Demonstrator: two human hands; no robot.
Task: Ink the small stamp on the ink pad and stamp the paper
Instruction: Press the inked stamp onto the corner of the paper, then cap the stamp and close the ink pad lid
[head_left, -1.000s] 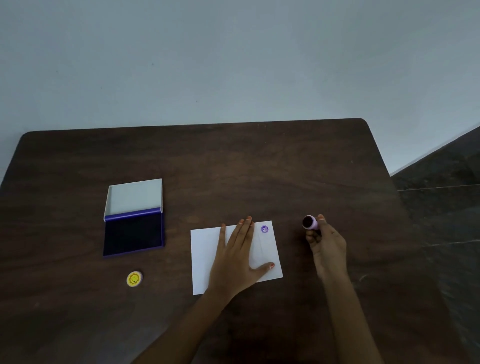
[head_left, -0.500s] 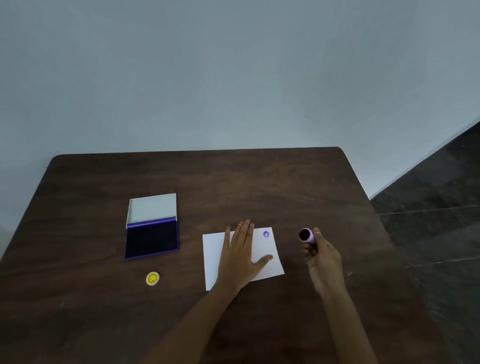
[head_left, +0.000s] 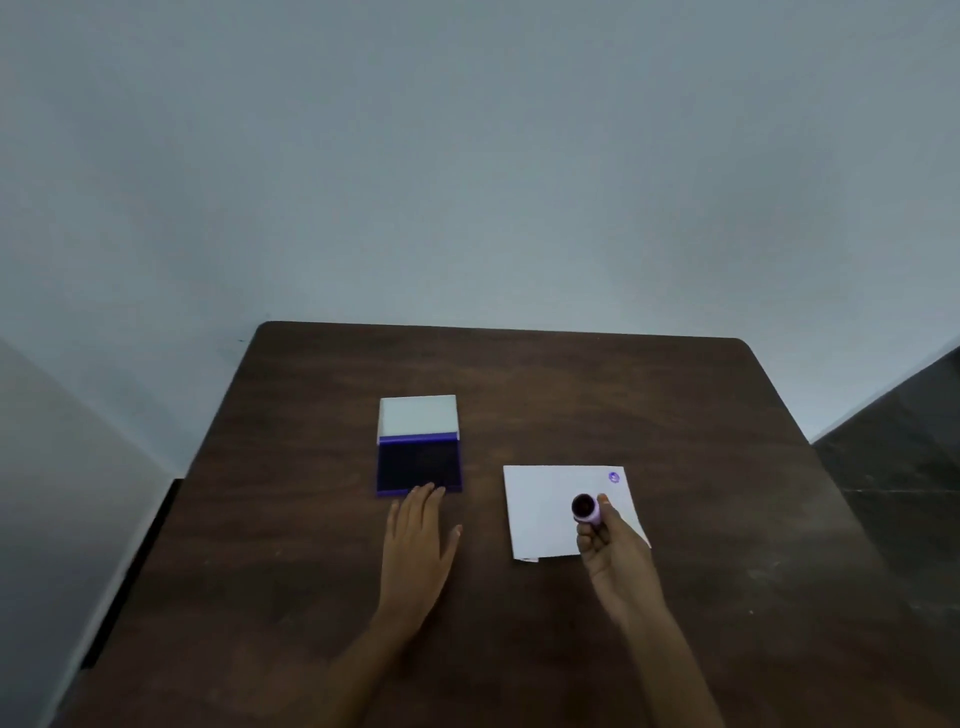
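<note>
The small stamp (head_left: 587, 508) is gripped in the right hand (head_left: 615, 553) above the paper (head_left: 550, 514); the left hand (head_left: 418, 545) is laid flat, empty, by the ink pad (head_left: 420, 466). Re-inking is judged next.

Dim, even, cool-toned lighting; source not visible. No glare, only faint soft shadows on the surface (head_left: 519, 395). Slight overall softness, mild motion blur. Wide-angle distortion bending lines toward frame edges.
</note>
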